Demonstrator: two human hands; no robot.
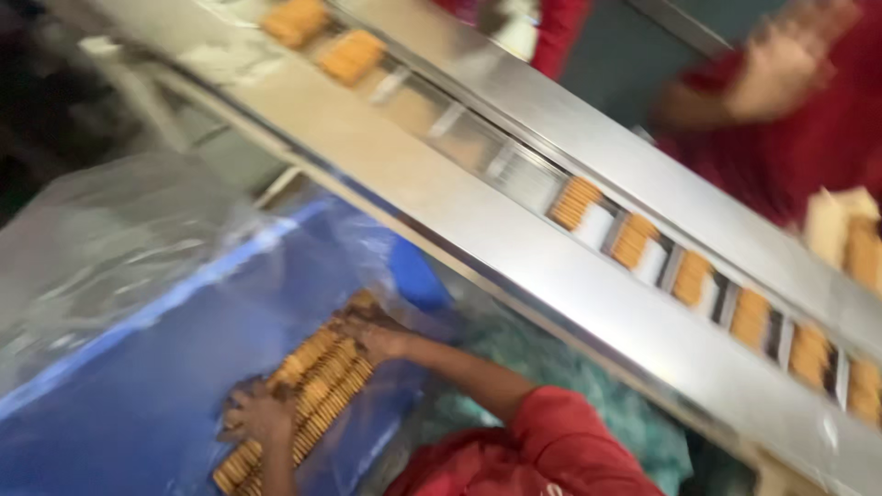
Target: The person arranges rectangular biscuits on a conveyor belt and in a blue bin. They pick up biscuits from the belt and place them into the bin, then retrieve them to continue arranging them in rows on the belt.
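Pressing both ends of biscuit rows [308,390], left hand [257,413] and right hand [372,338] fingers spread, blue plastic-lined crate [138,367].

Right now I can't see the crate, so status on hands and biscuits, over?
Left hand and right hand both pressed on biscuit rows. Rows lie in blue plastic-lined crate. Nothing blocking.

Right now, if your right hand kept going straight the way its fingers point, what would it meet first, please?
The right hand points up-left along the biscuit rows, so it would probably first meet the clear plastic liner of the blue crate; blur leaves depth uncertain.
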